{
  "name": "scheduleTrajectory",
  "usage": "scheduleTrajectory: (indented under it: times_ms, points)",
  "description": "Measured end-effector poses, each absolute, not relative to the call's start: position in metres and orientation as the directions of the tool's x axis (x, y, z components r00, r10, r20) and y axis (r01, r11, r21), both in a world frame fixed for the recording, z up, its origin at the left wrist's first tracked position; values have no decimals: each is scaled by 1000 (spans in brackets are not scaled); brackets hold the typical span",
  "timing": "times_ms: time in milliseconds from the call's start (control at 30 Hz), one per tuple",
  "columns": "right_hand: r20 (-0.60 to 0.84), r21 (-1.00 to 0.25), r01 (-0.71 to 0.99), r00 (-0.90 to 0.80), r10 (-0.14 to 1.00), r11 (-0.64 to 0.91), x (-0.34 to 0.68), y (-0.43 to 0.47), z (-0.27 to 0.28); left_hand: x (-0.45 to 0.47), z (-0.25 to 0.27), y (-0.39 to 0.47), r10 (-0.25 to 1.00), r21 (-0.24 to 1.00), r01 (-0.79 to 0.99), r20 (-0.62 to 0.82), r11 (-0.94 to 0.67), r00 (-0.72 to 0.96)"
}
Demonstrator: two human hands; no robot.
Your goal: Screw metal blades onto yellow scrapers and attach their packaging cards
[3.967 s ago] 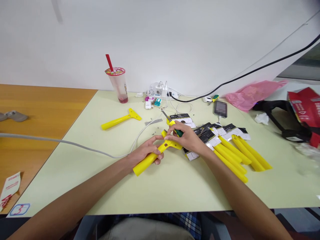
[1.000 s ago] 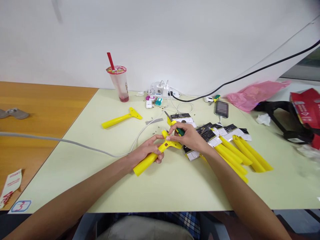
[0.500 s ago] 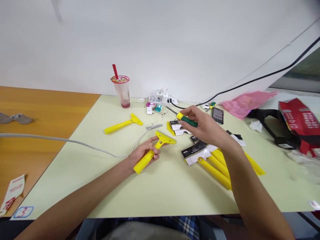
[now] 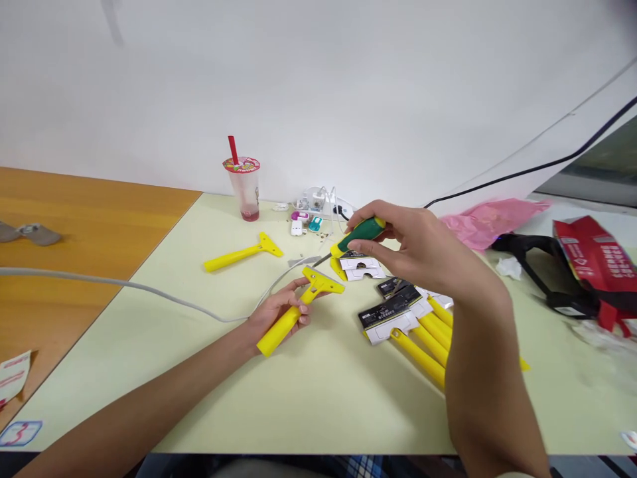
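My left hand (image 4: 279,313) is wrapped round the handle of a yellow scraper (image 4: 287,325), its wide head pointing up and away from me. In my right hand (image 4: 398,242) is a green and yellow screwdriver (image 4: 365,234), its shaft slanting down to the left. The tip is close to the scraper head's upper edge; whether it touches cannot be made out. Another yellow scraper (image 4: 233,257) lies on the table to the left. A thin grey blade (image 4: 304,261) lies behind the held scraper.
Several packaged yellow scrapers (image 4: 418,355) with black and white cards lie at right. A cup with a red straw (image 4: 245,192) stands near the wall by a power strip (image 4: 318,201). A grey cable (image 4: 174,300) crosses the left side. A pink bag (image 4: 490,219) lies far right.
My right hand has turned the screwdriver so its tip points down, and brought it to the scraper's head. My left hand still holds the scraper; the camera view has shifted slightly.
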State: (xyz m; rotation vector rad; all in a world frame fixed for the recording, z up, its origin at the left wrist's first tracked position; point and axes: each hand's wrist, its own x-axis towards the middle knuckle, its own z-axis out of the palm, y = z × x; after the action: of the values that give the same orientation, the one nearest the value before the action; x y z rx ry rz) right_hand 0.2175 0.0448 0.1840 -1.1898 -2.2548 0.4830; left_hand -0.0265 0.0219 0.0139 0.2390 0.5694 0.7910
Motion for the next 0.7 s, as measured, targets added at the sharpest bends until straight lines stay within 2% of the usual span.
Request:
scheduleTrajectory:
  times_ms: [700]
  points:
    - [236,-505,653,-524,818,564,218,56,172,-29,9,22,720,421,-587,-339,692,605]
